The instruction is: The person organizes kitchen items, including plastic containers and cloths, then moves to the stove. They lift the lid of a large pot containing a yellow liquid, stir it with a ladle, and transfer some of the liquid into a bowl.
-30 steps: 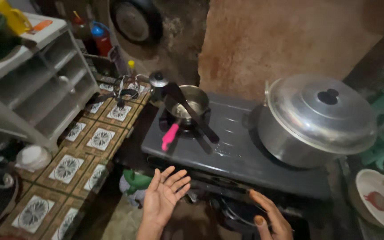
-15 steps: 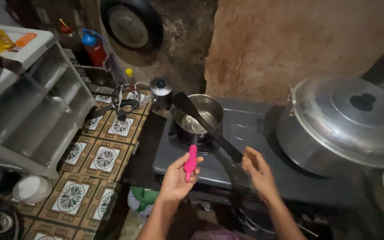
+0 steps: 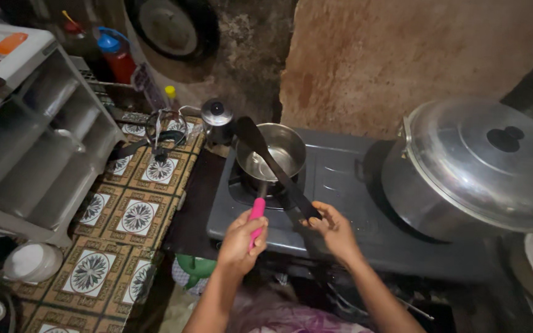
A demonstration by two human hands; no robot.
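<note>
A small steel saucepan (image 3: 274,154) sits on the left burner of a grey gas stove (image 3: 340,203). My left hand (image 3: 242,240) is closed around its pink handle (image 3: 256,211) at the stove's front edge. My right hand (image 3: 334,229) grips the handle end of a black spatula (image 3: 269,160). The spatula's blade rests over the pan's left rim, pointing away from me.
A large covered aluminium pot (image 3: 479,166) fills the right burner. A small metal kettle (image 3: 217,117) stands behind the pan. A tiled counter (image 3: 137,216) lies to the left with a white plastic rack (image 3: 26,135), a red bottle (image 3: 115,55) and a white bowl (image 3: 32,262).
A second ago both hands were empty and low in front of the stove. They rose and took hold: the left on the pink handle, the right on the spatula.
</note>
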